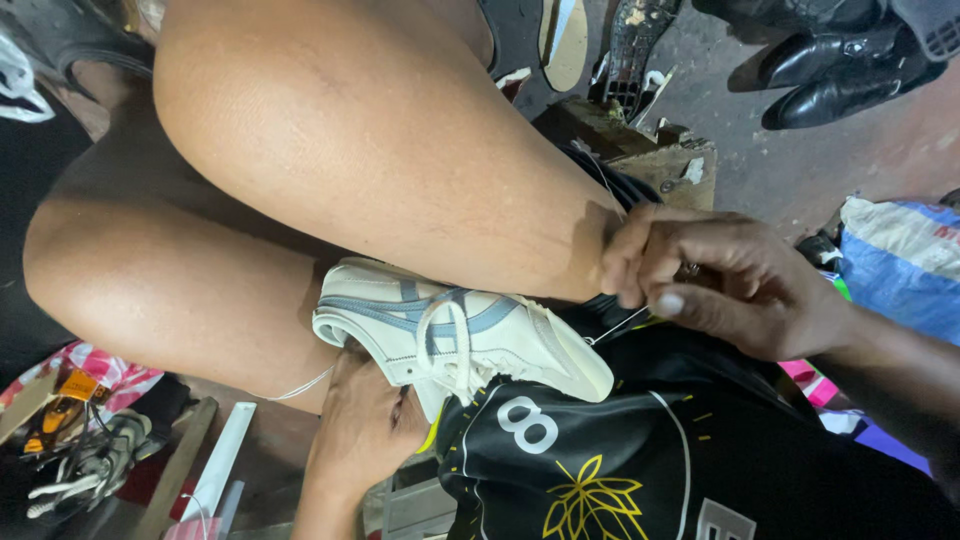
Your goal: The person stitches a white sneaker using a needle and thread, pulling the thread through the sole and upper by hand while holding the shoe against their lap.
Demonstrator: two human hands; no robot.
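Right hand (700, 285) pinches a thin thread (618, 326) between thumb and forefinger, pulled taut from the sneaker (460, 335) that is wedged between my knees, sole edge toward me. Left hand (365, 415) cups the sneaker from below, fingers closed around its heel end (palm hidden, so I can't tell how tightly). To stitch well, I judge the thread should stay straight and the sneaker braced hard. My right wrist is bent inward near the knee; my left forearm rises from below.
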